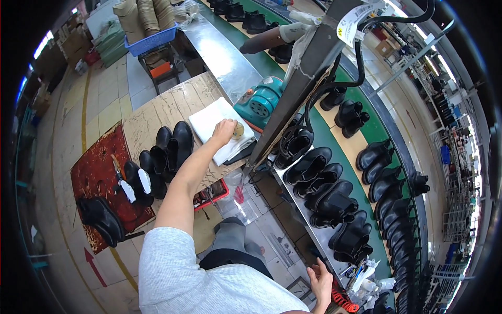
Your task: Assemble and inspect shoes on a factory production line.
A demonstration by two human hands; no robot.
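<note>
Left hand (226, 130) closed round tan sponge (238, 130), pressed onto white cloth (212, 121) on worktop (157, 118). Right hand (320, 281) spread, empty, near rack edge. Wiping step; next needs black boot (178, 146) brought near.
</note>
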